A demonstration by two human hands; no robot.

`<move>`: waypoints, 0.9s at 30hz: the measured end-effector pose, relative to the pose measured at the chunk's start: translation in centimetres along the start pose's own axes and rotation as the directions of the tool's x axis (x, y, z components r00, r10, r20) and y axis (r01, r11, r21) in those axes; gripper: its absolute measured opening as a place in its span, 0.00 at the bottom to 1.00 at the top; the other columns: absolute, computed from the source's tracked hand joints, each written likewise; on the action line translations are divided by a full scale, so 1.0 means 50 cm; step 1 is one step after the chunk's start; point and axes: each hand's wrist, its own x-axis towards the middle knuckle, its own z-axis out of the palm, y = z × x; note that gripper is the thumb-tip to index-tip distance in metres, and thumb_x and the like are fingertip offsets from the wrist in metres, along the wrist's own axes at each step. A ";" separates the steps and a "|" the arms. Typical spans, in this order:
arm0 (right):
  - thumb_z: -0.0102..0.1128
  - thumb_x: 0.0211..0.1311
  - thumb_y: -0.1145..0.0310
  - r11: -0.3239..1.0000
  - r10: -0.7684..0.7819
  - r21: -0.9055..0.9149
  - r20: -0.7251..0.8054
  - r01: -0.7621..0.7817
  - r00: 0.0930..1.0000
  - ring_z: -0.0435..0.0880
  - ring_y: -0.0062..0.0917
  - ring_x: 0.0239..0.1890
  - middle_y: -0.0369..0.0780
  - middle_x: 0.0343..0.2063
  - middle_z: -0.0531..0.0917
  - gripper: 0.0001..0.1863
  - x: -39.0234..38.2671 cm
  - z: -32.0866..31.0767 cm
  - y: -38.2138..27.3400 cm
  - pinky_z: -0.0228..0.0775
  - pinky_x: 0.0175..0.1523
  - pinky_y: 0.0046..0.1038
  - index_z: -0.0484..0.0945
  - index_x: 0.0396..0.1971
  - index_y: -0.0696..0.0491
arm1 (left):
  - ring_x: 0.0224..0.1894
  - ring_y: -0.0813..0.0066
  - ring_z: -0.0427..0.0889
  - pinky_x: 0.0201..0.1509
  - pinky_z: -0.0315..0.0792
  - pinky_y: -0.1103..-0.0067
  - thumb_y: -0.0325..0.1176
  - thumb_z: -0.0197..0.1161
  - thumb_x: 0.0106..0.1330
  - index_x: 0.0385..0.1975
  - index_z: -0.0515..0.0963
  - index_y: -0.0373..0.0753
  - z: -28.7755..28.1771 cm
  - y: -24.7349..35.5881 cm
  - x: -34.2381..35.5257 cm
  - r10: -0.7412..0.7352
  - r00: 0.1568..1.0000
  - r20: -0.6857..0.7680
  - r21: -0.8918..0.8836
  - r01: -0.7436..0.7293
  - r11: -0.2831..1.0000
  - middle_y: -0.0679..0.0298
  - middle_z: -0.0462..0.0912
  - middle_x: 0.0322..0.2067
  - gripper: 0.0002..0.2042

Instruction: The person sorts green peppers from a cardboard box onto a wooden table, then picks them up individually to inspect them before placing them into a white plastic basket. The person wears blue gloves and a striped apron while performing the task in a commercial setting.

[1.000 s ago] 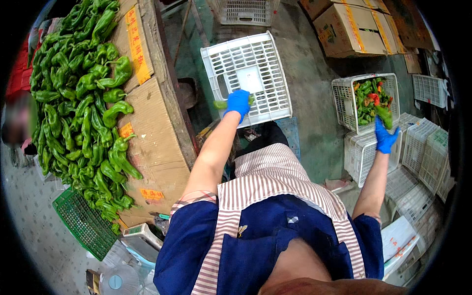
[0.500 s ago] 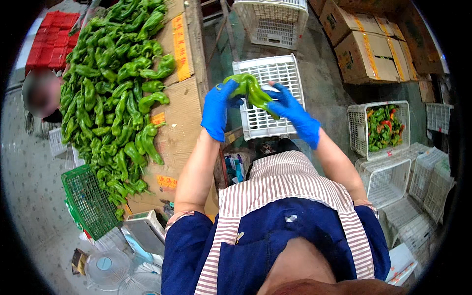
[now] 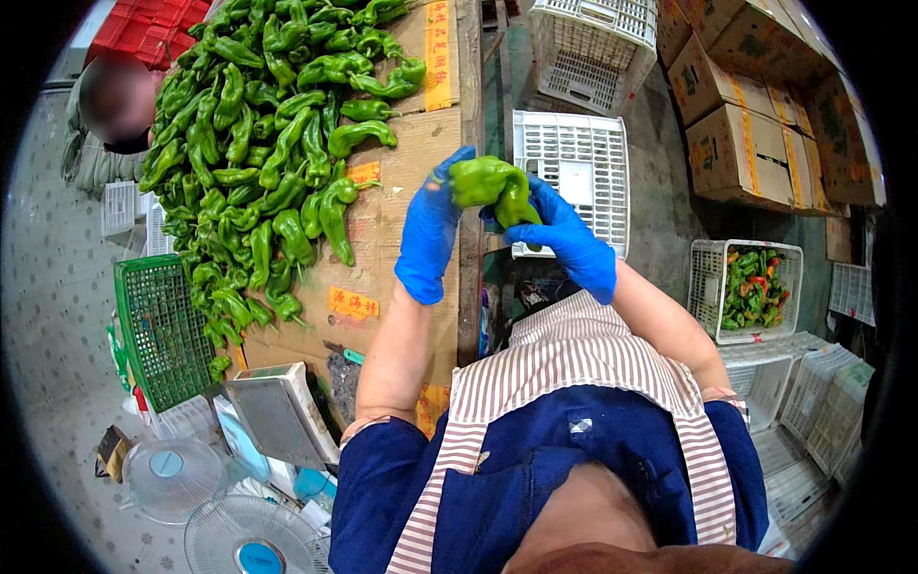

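Between my gloved hands, over the table's right edge, is curved green pepper (image 3: 488, 182); I cannot tell whether it is one pepper or two pressed together. My left hand (image 3: 427, 230) in a blue glove grips its upper left end. My right hand (image 3: 572, 244), also blue-gloved, has its fingers closed around the lower right end, and the fingers hide part of it. To the left, a large heap of green peppers (image 3: 287, 153) covers much of the cardboard-topped table (image 3: 406, 234). Just beyond my right hand stands a white slatted crate (image 3: 617, 182).
Another white crate (image 3: 636, 48) stands farther off, with cardboard boxes (image 3: 741, 153) at far right. A white crate (image 3: 708, 287) at right holds red and green peppers. A green basket (image 3: 163, 325), a scale (image 3: 277, 407) and fans (image 3: 172, 478) are at left. A person (image 3: 120, 100) is across the table.
The view has shifted left, so the table and heap appear farther right. The pepper has been turned between my hands, and my right fingers have curled in around it.
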 end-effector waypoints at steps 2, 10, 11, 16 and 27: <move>0.59 0.50 0.79 0.992 0.006 -0.126 -0.099 -0.018 0.995 0.71 0.26 0.53 0.41 0.52 0.70 0.35 0.008 0.012 0.009 0.64 0.57 0.25 0.55 0.59 0.53 | 0.53 0.72 0.68 0.58 0.62 0.77 0.43 0.59 0.60 0.59 0.58 0.33 0.000 -0.004 -0.013 0.033 0.999 -0.035 0.141 -0.027 0.990 0.59 0.70 0.51 0.31; 0.63 0.51 0.72 0.814 -0.247 -0.493 0.185 0.308 0.951 0.69 0.25 0.52 0.40 0.51 0.70 0.38 0.096 -0.073 0.055 0.60 0.58 0.27 0.54 0.61 0.51 | 0.39 0.77 0.75 0.45 0.70 0.80 0.23 0.61 0.53 0.45 0.72 0.33 -0.064 0.031 0.063 0.262 0.907 -0.331 0.386 -0.123 0.914 0.64 0.77 0.38 0.17; 0.63 0.52 0.71 0.782 -0.259 -0.543 0.166 0.307 0.952 0.69 0.25 0.51 0.40 0.50 0.70 0.37 0.110 -0.114 0.046 0.60 0.58 0.28 0.54 0.61 0.51 | 0.39 0.76 0.75 0.45 0.70 0.79 0.22 0.60 0.54 0.44 0.72 0.34 -0.096 0.050 0.105 0.418 0.806 -0.419 0.501 -0.178 0.847 0.64 0.77 0.38 0.15; 0.64 0.50 0.66 0.693 -0.337 -0.701 -0.111 0.167 0.935 0.71 0.28 0.51 0.41 0.49 0.72 0.34 0.260 -0.416 -0.028 0.61 0.56 0.28 0.60 0.57 0.52 | 0.58 0.55 0.60 0.61 0.57 0.68 0.31 0.67 0.50 0.57 0.60 0.32 -0.224 0.001 0.264 0.852 0.467 -0.237 0.925 0.376 0.052 0.49 0.60 0.57 0.34; 0.64 0.45 0.52 -0.172 -0.366 -0.939 -0.221 -0.299 0.904 0.65 0.42 0.57 0.52 0.55 0.66 0.39 0.787 -1.208 -0.169 0.55 0.62 0.35 0.63 0.55 0.58 | 0.62 0.50 0.54 0.65 0.49 0.65 0.38 0.64 0.50 0.60 0.56 0.36 -0.262 -0.153 0.358 0.613 0.729 -0.305 0.779 0.561 -0.279 0.48 0.54 0.61 0.37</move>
